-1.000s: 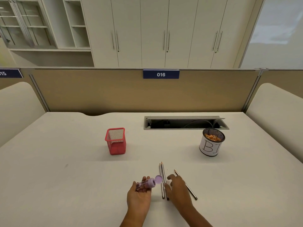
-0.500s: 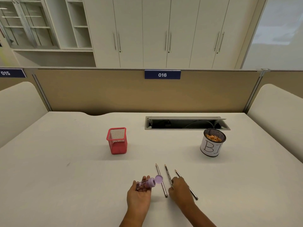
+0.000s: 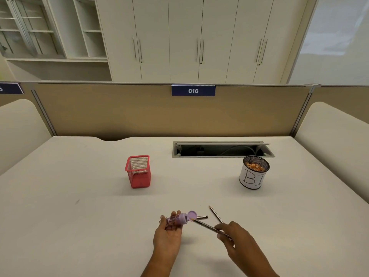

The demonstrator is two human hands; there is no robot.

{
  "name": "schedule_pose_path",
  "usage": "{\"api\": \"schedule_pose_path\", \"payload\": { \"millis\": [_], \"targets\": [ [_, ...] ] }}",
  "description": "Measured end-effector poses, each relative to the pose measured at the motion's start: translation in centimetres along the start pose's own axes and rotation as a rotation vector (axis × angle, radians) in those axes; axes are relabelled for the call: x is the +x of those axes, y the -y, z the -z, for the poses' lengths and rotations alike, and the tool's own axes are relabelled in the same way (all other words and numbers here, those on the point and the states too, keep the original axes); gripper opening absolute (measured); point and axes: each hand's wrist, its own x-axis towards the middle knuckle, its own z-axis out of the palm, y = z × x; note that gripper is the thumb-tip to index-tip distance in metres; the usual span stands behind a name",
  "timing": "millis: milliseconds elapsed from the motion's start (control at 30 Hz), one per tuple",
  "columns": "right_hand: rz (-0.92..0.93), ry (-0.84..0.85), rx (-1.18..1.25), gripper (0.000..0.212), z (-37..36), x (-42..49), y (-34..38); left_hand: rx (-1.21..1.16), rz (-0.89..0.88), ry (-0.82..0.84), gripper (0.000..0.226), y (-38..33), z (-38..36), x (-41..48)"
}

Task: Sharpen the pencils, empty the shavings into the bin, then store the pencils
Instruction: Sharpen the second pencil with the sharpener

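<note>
The left hand (image 3: pixel 168 234) lies palm up, low over the white counter (image 3: pixel 79 216), its fingers curled in a loose grip around a lilac sharpener (image 3: pixel 179 219) with a clear barrel and its round cap flipped open. The right hand (image 3: pixel 234 239) pinches one pencil (image 3: pixel 207 226) in a narrow grip, the tip touching the sharpener's mouth. Just behind them, a second pencil (image 3: pixel 216 214) lies free on the counter, and the end of a third pencil (image 3: pixel 202 217) shows beside the cap. Farther back to the left stands an empty red mesh holder (image 3: pixel 138 171). To the right a black mesh cup (image 3: pixel 254 172) holds orange shavings; its white label reads "BI", the rest turned away. Behind it is an open cable tray (image 3: pixel 222 149). A blue plate (image 3: pixel 193 90) on the partition reads "016".
</note>
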Motion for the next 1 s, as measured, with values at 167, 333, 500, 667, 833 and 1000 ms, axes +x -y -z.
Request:
{"api": "schedule_pose_path", "payload": {
  "millis": [167,333,500,667,833,1000],
  "targets": [
    [0.064,-0.081,-0.222,0.033,0.5,0.1,0.6,0.053,0.007,0.016,0.022,0.4,-0.3,-0.5],
    [0.155,-0.164,-0.340,0.046,1.1,0.6,0.7,0.090,0.000,0.076,0.019,0.6,-0.5,-1.2],
    [0.267,-0.219,-0.419,0.041,1.5,1.1,1.0,0.096,-0.013,0.117,0.018,0.8,-1.0,-2.3],
    [0.515,-0.430,-0.494,0.009,1.8,1.5,0.3,0.201,-0.108,0.198,0.005,0.5,-1.6,-2.9],
    [0.420,-0.302,-0.467,0.009,2.4,1.4,1.4,0.262,-0.150,0.245,0.019,0.3,-3.1,-3.7],
    [-0.599,0.344,0.770,0.035,4.7,2.6,3.4,0.402,-0.165,0.322,0.017,0.0,-4.6,-4.1]
  ]
}}
